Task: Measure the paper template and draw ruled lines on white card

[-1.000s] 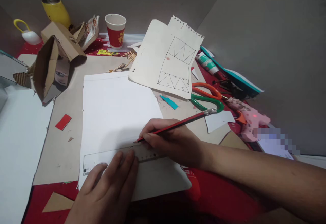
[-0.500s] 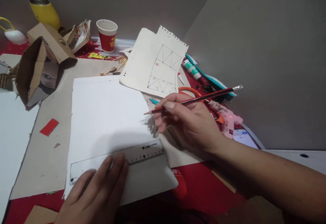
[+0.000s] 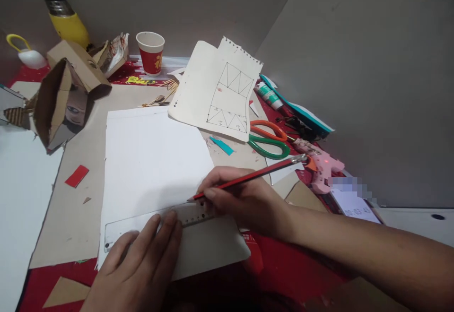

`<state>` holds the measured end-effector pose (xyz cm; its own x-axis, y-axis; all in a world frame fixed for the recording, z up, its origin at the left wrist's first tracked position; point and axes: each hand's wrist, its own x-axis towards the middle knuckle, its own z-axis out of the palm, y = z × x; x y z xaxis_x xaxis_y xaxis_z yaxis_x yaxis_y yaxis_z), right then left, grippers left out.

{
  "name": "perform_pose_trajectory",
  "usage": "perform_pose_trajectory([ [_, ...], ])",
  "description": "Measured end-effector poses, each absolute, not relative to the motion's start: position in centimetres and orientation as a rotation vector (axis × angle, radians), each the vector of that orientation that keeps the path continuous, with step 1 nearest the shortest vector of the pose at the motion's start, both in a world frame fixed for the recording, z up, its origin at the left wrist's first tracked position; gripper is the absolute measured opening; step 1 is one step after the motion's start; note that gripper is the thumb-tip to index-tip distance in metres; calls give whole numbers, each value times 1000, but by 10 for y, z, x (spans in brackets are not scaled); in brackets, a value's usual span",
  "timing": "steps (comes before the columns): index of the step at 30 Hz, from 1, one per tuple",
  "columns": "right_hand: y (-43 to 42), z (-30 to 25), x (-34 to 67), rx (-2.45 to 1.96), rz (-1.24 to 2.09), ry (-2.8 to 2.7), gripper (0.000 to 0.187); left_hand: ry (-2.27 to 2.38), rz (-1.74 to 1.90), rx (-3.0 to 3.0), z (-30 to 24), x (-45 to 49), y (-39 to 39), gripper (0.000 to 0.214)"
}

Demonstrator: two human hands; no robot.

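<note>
My left hand (image 3: 138,260) lies with fingers stretched over a clear ruler (image 3: 124,230), pressing it onto a white sheet (image 3: 149,156). A red and black pencil (image 3: 250,175) is pinched between the thumb and fingers of my right hand (image 3: 248,203). Its sharpened tip meets the ruler's upper edge near the right end, and its other end points up to the right. My right hand covers the ruler's right end. Beyond the sheet lies a paper (image 3: 191,90) with a pencilled pattern of triangles.
Orange- and green-handled scissors (image 3: 271,149), a pink glue gun (image 3: 324,163) and a phone (image 3: 354,205) lie at the right. Behind stand a red paper cup (image 3: 151,59) and a yellow bottle (image 3: 71,26). Folded cardboard pieces (image 3: 58,104) sit at the left, near a red scrap (image 3: 77,176).
My right hand has come down and left with the pencil, bringing its tip from above the sheet to the ruler's edge. My left hand stays on the ruler. The view has shifted slightly.
</note>
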<state>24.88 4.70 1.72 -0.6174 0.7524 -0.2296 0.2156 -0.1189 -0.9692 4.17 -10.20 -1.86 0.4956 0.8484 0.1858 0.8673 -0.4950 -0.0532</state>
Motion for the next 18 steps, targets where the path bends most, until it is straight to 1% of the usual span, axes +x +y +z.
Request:
perform_pose_trajectory([
  [2, 46, 14, 243, -986, 1699, -1941, 6, -1492, -200, -2592, -17, 41, -102, 66],
  [5, 47, 9, 236, -899, 1658, -2042, 6, -1474, -198, -2579, -17, 41, -102, 67],
  [11, 49, 7, 230, -904, 1699, -2004, 9, -1537, -189, -2562, -18, 44, -106, 64],
  [14, 48, 7, 230, -952, 1735, -1940, 9, -1494, -205, -2580, -18, 43, -105, 66],
  [18, 47, 6, 229, -1075, 1854, -1795, 12, -1444, -228, -2579, -18, 41, -103, 67],
])
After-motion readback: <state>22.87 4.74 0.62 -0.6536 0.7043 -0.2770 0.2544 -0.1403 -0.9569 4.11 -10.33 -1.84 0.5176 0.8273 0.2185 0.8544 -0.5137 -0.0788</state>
